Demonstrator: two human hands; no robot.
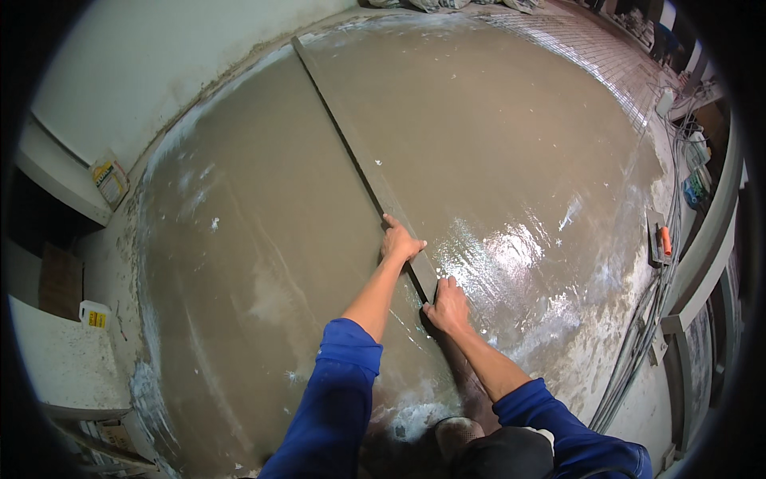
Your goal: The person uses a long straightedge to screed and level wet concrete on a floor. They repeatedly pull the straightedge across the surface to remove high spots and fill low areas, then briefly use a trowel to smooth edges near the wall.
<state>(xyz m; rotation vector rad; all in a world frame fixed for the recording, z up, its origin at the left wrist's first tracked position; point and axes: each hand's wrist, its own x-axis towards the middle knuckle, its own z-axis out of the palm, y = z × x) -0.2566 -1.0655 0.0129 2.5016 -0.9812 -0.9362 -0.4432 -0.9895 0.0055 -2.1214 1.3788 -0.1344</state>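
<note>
A long, straight screed bar (349, 149) lies on a wide layer of smooth, wet grey-brown mortar (263, 184). It runs from the far wall on the left down toward me. My left hand (401, 242) grips the bar on its near half, index finger laid along it and thumb out to the right. Nearer to me, my right hand (449, 306) is closed around the bar close to its near end, with the fingertips hidden beneath. Water glistens on the mortar right of my hands.
A trowel with an orange handle (665, 240) lies at the right edge, beside a run of cables (638, 343). Metal mesh (574, 52) covers the far right floor. A yellow-and-white bag (109, 180) and a white jug (95, 314) stand at the left. Sacks (435, 4) sit at the back.
</note>
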